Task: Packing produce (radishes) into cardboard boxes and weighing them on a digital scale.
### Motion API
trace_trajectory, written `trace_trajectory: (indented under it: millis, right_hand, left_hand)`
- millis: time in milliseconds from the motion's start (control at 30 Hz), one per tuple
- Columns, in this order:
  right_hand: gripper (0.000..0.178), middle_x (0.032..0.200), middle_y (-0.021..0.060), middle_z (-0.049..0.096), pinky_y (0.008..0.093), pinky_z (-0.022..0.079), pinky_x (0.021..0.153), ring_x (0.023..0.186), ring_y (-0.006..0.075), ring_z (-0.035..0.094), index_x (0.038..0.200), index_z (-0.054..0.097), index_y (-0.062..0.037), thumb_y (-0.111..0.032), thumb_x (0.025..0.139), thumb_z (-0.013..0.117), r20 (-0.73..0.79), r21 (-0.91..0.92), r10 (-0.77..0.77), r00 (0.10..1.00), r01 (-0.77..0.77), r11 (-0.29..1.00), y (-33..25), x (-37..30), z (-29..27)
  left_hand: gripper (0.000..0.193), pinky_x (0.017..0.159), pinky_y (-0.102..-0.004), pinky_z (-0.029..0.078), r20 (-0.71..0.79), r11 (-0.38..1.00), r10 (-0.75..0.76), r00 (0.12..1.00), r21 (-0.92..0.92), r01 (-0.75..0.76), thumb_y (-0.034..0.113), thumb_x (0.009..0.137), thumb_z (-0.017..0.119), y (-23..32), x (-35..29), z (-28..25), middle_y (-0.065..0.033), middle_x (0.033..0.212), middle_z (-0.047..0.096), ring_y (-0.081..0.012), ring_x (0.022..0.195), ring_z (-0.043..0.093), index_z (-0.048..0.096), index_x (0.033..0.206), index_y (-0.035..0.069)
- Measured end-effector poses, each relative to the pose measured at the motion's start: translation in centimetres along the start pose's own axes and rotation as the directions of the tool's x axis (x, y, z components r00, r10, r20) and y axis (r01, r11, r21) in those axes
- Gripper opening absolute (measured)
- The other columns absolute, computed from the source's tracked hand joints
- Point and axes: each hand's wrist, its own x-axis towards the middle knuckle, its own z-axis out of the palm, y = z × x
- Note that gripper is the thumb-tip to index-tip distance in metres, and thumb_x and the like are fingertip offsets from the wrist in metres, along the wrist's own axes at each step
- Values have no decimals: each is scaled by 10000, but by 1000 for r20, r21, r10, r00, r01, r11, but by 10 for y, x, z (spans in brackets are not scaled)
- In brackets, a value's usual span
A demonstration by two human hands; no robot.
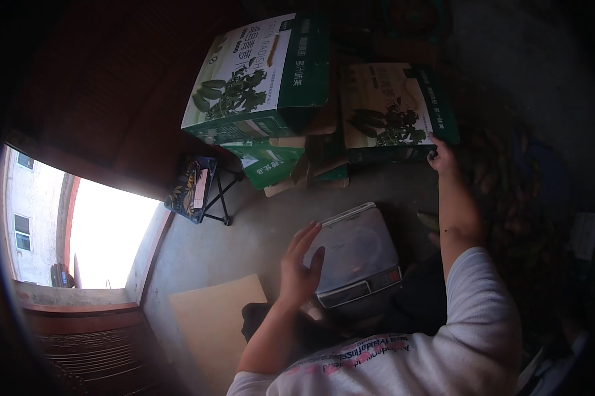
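Note:
My right arm reaches forward, and my right hand [443,157] has its fingers closed at the near right corner of a green-and-white cardboard carton [370,142] printed with vegetables. The thumb lies along the carton's edge; the other fingers curl beneath. My left hand [299,270] is raised with fingers and thumb apart, holding nothing. It is beside the left edge of a flat, silver-grey weighing scale [353,247], whose display panel faces me. Whether the left hand touches the scale I cannot tell. Right of the scale lies a green radish [428,221], partly in shadow.
A larger matching carton [245,79] stands farther left, above crumpled green cardboard [271,165]. A small folding stool [195,191] carries a pinkish flat object. Cardboard sheet [215,317] lies on the floor at near left. Dim piled produce [502,171] fills the right side. A bright doorway opens at left.

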Motion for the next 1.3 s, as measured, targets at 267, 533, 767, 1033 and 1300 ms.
trace_trajectory:
  millis: [267, 533, 767, 1033, 1300]
  right_hand:
    - [431, 1264, 9, 665, 341, 379, 1058, 1166, 171, 582, 1235, 689, -50, -63, 829, 832, 123, -46, -501, 857, 509, 859, -24, -60, -14]
    - [184, 990, 41, 741, 285, 492, 801, 878, 107, 652, 1066, 722, 13, -67, 903, 747, 484, -491, -671, 562, 809, 323, -105, -266, 1]
    - [261, 1041, 189, 707, 360, 491, 772, 923, 241, 656, 1039, 705, 42, -138, 861, 771, 724, -661, -514, 460, 676, -326, -148, -387, -12]
    - [223, 1172, 129, 709, 393, 432, 1109, 1156, 293, 644, 1020, 696, 40, 9, 806, 750, 909, -410, -196, 367, 868, -278, -133, -458, -8]
    - [244, 1052, 47, 770, 504, 415, 1158, 1234, 320, 642, 997, 734, -77, 66, 800, 753, 998, -43, 36, 48, 990, -132, -66, -472, 25]
  left_hand:
    - [433, 1014, -388, 558, -54, 990, 139, 989, -7, -140, -50, 926, 620, -3, 9, -7, -156, 1427, 599, -305, 1256, 636, 643, 1346, 51]
    - [396, 932, -382, 582, -162, 973, 228, 960, 7, -230, -33, 920, 632, -29, 4, 3, -162, 1385, 629, -320, 1183, 672, 669, 1305, 52]
    - [488, 933, -406, 574, -87, 970, 239, 967, 68, -233, 10, 888, 692, -55, -2, -2, -185, 1399, 608, -363, 1183, 659, 624, 1366, 80]
    - [1063, 1161, -470, 411, -5, 972, 152, 988, 184, -148, 73, 733, 870, -23, -40, -23, -185, 1553, 425, -412, 1420, 422, 281, 1612, 177]
    - [281, 734, -401, 529, -24, 897, 193, 981, 409, -167, 64, 784, 803, -9, -107, -82, -73, 930, 647, -274, 839, 673, 806, 1055, 137]
